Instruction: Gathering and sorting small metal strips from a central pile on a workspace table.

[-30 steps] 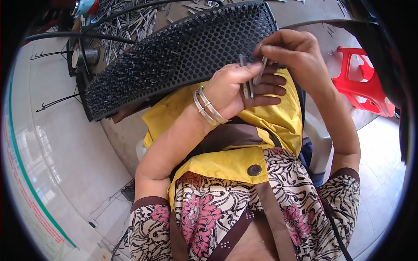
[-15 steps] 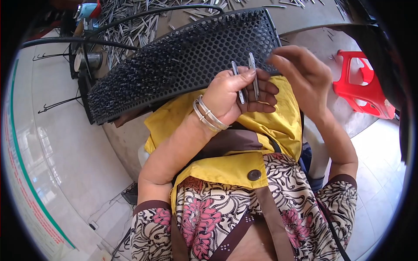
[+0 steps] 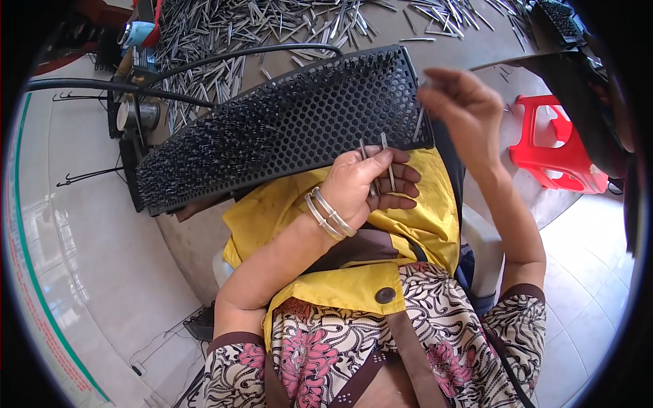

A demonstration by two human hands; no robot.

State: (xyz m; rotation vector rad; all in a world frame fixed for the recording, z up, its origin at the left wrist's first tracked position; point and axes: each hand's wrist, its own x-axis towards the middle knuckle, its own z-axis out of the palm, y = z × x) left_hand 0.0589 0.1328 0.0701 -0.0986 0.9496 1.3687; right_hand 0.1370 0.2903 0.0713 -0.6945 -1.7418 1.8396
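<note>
My left hand (image 3: 360, 178), palm up with two bangles at the wrist, lies over the yellow cloth in front of the black rack. Between its thumb and fingers are two slim metal strips (image 3: 388, 163), roughly parallel and pointing away from me. My right hand (image 3: 466, 102) is raised at the rack's right end, thumb and fingers drawn together in a blurred pinch. A thin pale strip shows just below those fingertips; whether they hold it I cannot tell. The black perforated rack (image 3: 320, 129) slants across the table, its left part crowded with upright dark pieces, its right part mostly open holes.
Many loose metal strips (image 3: 299, 24) lie heaped behind the rack. A black cable (image 3: 272, 49) arches over the rack's rear edge. At the left stand a metal can (image 3: 139, 115) and a blue-and-red object (image 3: 138, 32). A red plastic stool (image 3: 558, 146) is at the right.
The rack, my left hand and the yellow cloth sit lower in the picture. My right hand has come closer to the rack's right end, where a thin strip now shows.
</note>
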